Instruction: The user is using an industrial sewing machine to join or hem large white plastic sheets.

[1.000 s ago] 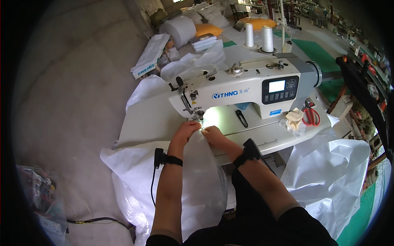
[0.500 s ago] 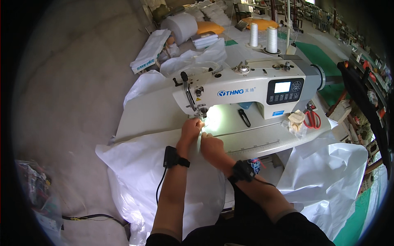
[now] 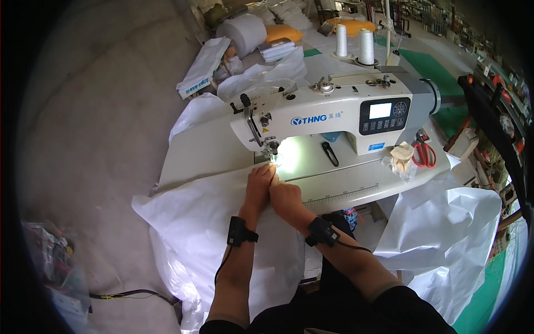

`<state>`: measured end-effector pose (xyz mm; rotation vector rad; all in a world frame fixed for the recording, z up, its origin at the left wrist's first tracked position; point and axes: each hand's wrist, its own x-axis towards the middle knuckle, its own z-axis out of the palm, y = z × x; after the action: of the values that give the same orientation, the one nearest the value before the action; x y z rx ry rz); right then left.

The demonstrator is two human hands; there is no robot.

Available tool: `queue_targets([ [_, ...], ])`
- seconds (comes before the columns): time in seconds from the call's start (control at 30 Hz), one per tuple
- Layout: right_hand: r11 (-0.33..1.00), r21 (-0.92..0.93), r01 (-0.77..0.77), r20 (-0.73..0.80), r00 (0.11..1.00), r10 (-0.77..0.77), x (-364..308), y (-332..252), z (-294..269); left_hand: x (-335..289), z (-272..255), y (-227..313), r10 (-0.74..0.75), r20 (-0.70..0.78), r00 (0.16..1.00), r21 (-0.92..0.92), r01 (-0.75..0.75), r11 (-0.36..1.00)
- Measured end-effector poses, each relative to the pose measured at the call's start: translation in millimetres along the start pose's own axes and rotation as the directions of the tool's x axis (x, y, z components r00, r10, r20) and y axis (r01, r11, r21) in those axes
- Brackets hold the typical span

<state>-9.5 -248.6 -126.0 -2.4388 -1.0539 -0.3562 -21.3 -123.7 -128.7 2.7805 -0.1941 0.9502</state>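
Observation:
A white sewing machine (image 3: 317, 114) stands on its table, and its lamp lights the area by the needle. Just in front of the needle, my left hand (image 3: 259, 186) is closed on the edge of a white plastic sheet (image 3: 194, 214). My right hand (image 3: 287, 201) is balled beside it, closed at the same edge, with the two hands touching or nearly so. From there the sheet spreads left over the table and hangs down its front in folds. My fingers hide the pinched part of the edge.
Black thread snips (image 3: 330, 154) lie under the machine arm. Red-handled scissors (image 3: 425, 155) and a crumpled beige scrap (image 3: 401, 157) rest at the table's right end. Thread cones (image 3: 366, 47) stand behind. More white sheeting (image 3: 445, 234) hangs at the right.
My left hand has drawn back slightly from the needle toward me, and its fingers now sit closer to my right hand. The view has shifted a little.

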Motion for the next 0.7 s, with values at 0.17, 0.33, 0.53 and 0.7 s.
queue_targets([
  [0.17,1.000,0.027,-0.006,0.032,0.999,0.005,-4,1,2,-6,4,2,-0.189,0.110,0.976,0.076,0.181,0.980],
  [0.33,1.000,0.019,0.009,0.040,0.999,-0.010,-1,5,0,1,4,4,-0.197,0.144,0.970,0.080,0.187,0.979],
  [0.53,1.000,-0.010,-0.029,0.073,0.997,0.030,7,4,0,-1,9,-2,-0.178,0.019,0.984,0.060,0.177,0.982],
  [0.7,0.997,0.079,-0.022,0.074,0.997,0.016,9,7,4,0,4,3,-0.173,-0.013,0.985,-0.045,0.172,0.984],
])
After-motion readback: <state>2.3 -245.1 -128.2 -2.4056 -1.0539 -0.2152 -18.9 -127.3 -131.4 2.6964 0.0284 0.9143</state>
